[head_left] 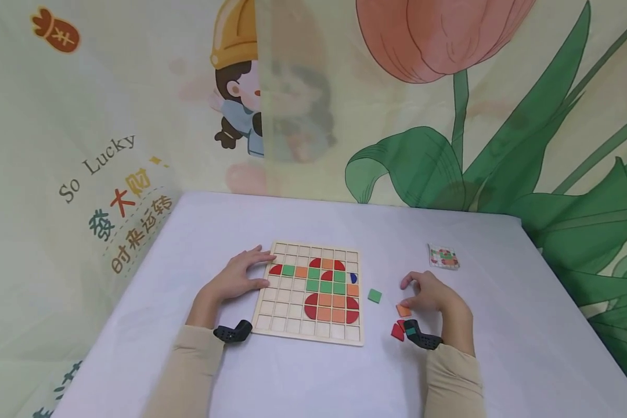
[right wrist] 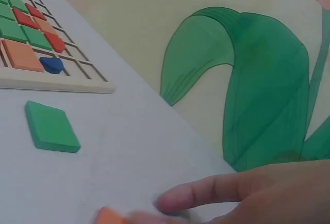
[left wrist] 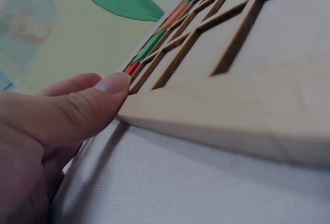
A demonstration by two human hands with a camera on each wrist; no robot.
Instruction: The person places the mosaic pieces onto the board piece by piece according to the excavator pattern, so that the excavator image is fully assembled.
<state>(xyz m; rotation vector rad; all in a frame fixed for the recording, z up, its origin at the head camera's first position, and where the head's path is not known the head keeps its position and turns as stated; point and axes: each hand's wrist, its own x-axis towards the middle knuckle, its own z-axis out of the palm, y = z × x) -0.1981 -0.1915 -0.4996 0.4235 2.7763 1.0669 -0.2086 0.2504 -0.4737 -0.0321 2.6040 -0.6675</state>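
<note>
Left hand (head_left: 238,277) resting against the left edge of the pale wooden grid board (head_left: 287,328), thumb and fingers laid along that edge and steadying it rather than clasping anything; in the left wrist view, thumb (left wrist: 82,110) pressed flat to the board's side where it meets the white tablecloth (head_left: 292,383). Board lying flat near the middle of the table, partly filled with red, green and orange tiles in the upper and right cells, plus one small blue piece (head_left: 353,277) close to the right border. Right hand (head_left: 428,293) down on the cloth to the right of the board, fingers curled loosely, fingertips touching a small orange square tile (head_left: 403,310); whether pinched or merely touched, cannot tell. Red pieces (head_left: 397,331) just below that tile, beside the black wrist-worn camera (head_left: 422,337). Loose green square tile (head_left: 374,295) lying flat on the cloth between board and right hand, apart from both. Small printed pattern card (head_left: 443,256) farther back on the right, well clear of the hand. Behind the table, a fabric backdrop with a large tulip (head_left: 433,35) and a cartoon figure.
</note>
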